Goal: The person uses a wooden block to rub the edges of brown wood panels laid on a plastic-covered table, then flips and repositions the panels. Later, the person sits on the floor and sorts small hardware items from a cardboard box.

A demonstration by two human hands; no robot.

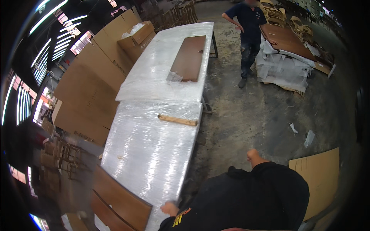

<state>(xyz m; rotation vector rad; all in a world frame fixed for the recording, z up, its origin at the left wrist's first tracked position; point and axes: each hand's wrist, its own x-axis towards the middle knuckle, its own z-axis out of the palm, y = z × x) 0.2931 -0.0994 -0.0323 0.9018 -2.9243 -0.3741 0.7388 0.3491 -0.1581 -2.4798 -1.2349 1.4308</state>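
Observation:
My left hand (170,209) is low in the view, over the near end of a long surface wrapped in shiny clear film (148,142). Its fingers look curled in, and whatever they might hold is hidden. Just left of it lie brown wooden panels (127,196). My right hand (253,156) hangs over the concrete floor with the fingers closed in a fist; nothing shows in it. Farther up the wrapped surface are a narrow wooden strip (177,120) and a reddish-brown board (189,59) with crumpled film at its near corner.
Large cardboard sheets (88,92) and an open carton (138,36) line the left side. A co-worker (249,34) stands at the far right beside a film-covered stack (283,69) topped with brown wood. Flat cardboard (318,173) and film scraps (309,138) lie on the floor.

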